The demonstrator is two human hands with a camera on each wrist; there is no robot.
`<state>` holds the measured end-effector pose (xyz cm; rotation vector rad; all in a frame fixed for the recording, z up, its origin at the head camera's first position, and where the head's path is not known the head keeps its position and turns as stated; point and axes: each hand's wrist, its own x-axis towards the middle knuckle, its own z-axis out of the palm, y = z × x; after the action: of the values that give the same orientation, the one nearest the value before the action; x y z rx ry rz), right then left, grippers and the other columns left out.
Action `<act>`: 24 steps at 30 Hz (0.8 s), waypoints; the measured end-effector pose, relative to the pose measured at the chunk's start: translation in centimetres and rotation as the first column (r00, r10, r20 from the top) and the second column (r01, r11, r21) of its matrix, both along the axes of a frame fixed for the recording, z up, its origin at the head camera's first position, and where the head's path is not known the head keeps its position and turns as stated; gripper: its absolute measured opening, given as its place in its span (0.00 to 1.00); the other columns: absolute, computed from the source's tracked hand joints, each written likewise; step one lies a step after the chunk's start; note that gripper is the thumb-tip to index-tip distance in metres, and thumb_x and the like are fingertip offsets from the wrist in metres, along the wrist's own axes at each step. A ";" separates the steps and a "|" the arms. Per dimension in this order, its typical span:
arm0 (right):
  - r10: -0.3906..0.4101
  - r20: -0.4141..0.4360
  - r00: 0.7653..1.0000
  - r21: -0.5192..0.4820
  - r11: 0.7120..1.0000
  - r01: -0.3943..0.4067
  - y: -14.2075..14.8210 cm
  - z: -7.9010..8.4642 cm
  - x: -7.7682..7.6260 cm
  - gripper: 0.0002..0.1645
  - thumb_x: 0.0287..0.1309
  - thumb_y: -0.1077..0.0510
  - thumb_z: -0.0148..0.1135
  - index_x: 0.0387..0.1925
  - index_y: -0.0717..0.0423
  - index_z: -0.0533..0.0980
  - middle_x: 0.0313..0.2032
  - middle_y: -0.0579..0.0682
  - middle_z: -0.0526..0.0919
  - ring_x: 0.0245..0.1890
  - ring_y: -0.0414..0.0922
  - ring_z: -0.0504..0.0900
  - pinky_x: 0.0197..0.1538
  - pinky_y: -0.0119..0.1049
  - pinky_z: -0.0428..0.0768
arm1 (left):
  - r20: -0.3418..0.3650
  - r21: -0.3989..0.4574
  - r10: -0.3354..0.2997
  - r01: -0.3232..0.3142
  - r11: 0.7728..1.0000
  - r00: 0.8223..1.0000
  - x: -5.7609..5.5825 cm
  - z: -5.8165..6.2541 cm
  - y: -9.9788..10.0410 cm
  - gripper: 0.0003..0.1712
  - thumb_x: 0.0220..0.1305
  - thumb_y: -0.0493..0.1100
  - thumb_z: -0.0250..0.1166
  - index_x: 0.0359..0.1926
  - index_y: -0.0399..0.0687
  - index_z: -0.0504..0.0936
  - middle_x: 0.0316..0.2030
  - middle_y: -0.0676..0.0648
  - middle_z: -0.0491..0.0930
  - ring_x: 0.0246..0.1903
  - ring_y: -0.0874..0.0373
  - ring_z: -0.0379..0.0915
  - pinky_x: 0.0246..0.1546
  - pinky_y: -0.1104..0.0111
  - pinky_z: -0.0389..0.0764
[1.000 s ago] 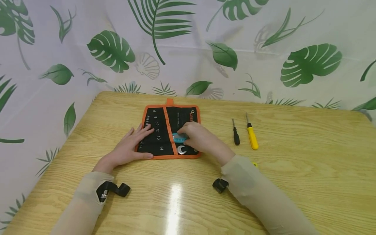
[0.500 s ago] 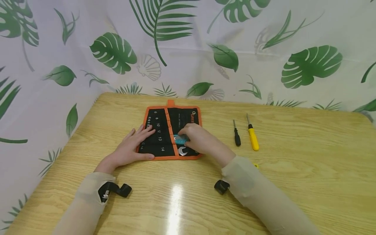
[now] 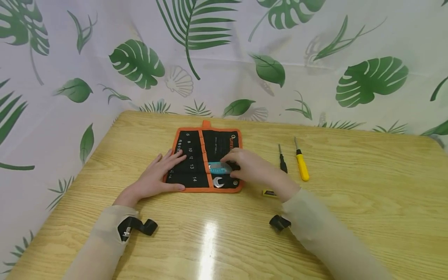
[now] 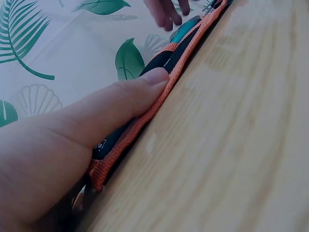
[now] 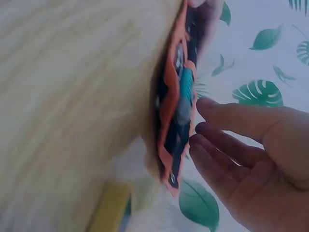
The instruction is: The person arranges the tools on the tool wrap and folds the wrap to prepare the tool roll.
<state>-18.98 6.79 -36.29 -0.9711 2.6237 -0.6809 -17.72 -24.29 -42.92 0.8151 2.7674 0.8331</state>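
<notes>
Head view: one tool pouch (image 3: 182, 171), black with orange edging, laid flat on a wood-grain table (image 3: 367, 210); left panel marked 6, 8, 10, 12, 13, 14. One teal tool (image 3: 218, 170), lying across the pouch's right panel, one end at the orange centre band. One wrench (image 3: 218, 182), metal, its jaw end just below the teal tool. Left hand (image 3: 154, 179): fingers spread, resting on the pouch's left part. Right hand (image 3: 252, 167): at the teal tool's free end, thumb and fingers apart. To the right, one black screwdriver (image 3: 282, 163) and one yellow screwdriver (image 3: 302, 165), side by side; one yellow item (image 3: 268, 193), partly hidden by the right forearm.

Left wrist view: left thumb pressing the pouch's orange edge; right fingertips near the teal tool.

Right wrist view: right thumb and fingers apart, beside the teal tool, gripping nothing; yellow item blurred, on the table.
</notes>
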 end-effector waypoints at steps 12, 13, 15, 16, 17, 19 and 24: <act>-0.019 -0.011 1.000 -0.015 1.000 0.019 6.4 0.7 2.3 0.21 0.56 0.63 0.66 0.52 0.63 0.78 0.48 0.55 0.79 0.45 0.51 0.78 0.46 0.44 0.80 | 0.006 0.001 0.008 -0.008 1.000 1.000 0.1 -0.2 -0.1 0.52 0.54 0.62 0.68 0.74 0.52 0.55 0.74 0.47 0.47 0.73 0.48 0.31 0.70 0.51 0.33; -0.016 -0.010 1.000 -0.014 1.000 0.016 6.8 0.6 2.5 0.20 0.56 0.63 0.66 0.52 0.63 0.78 0.48 0.55 0.80 0.45 0.51 0.78 0.46 0.44 0.80 | 0.006 0.002 0.009 -0.009 1.000 1.000 0.1 -0.2 -0.1 0.52 0.54 0.62 0.68 0.74 0.52 0.55 0.74 0.47 0.47 0.73 0.48 0.31 0.70 0.51 0.33; -0.022 0.010 1.000 -0.002 1.000 0.022 7.6 0.6 2.8 0.20 0.56 0.62 0.67 0.51 0.63 0.79 0.47 0.55 0.80 0.44 0.51 0.79 0.46 0.44 0.80 | 0.006 0.003 0.011 -0.011 1.000 1.000 0.1 -0.2 -0.1 0.52 0.54 0.62 0.69 0.74 0.52 0.55 0.74 0.48 0.47 0.73 0.48 0.31 0.70 0.51 0.33; -0.027 0.021 0.999 0.001 1.000 0.027 7.9 0.6 3.0 0.20 0.56 0.62 0.67 0.51 0.63 0.79 0.47 0.55 0.80 0.44 0.51 0.79 0.46 0.45 0.80 | 0.006 0.002 0.011 -0.011 1.000 1.000 0.0 -0.2 -0.1 0.52 0.54 0.62 0.69 0.74 0.52 0.55 0.74 0.47 0.48 0.73 0.48 0.31 0.70 0.50 0.33; -0.033 0.035 0.999 0.003 0.999 0.033 8.3 0.6 3.2 0.20 0.56 0.62 0.67 0.51 0.63 0.79 0.47 0.55 0.80 0.44 0.51 0.79 0.46 0.45 0.80 | 0.005 0.001 0.011 -0.011 1.000 1.000 0.0 -0.2 0.0 0.52 0.54 0.62 0.69 0.74 0.52 0.56 0.74 0.47 0.48 0.73 0.47 0.32 0.70 0.50 0.33; -0.037 0.053 0.998 -0.001 0.999 0.038 8.9 0.7 3.6 0.19 0.56 0.61 0.68 0.49 0.64 0.79 0.45 0.54 0.81 0.44 0.51 0.79 0.46 0.46 0.80 | 0.004 0.000 0.010 -0.010 1.000 1.000 0.0 -0.2 0.0 0.52 0.54 0.62 0.69 0.74 0.51 0.56 0.74 0.47 0.48 0.73 0.47 0.32 0.70 0.50 0.33; -0.048 0.052 0.997 -0.018 0.999 0.049 10.6 0.6 4.4 0.17 0.54 0.61 0.69 0.46 0.64 0.80 0.43 0.53 0.82 0.42 0.49 0.80 0.45 0.45 0.80 | 0.008 -0.002 0.012 -0.012 1.000 1.000 0.0 -0.1 0.0 0.52 0.54 0.62 0.69 0.74 0.52 0.56 0.74 0.47 0.48 0.73 0.47 0.32 0.70 0.51 0.33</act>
<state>-14.54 17.39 -35.70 -0.8851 2.6079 -0.7343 -17.71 -24.25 -42.99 0.7944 2.7682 0.8344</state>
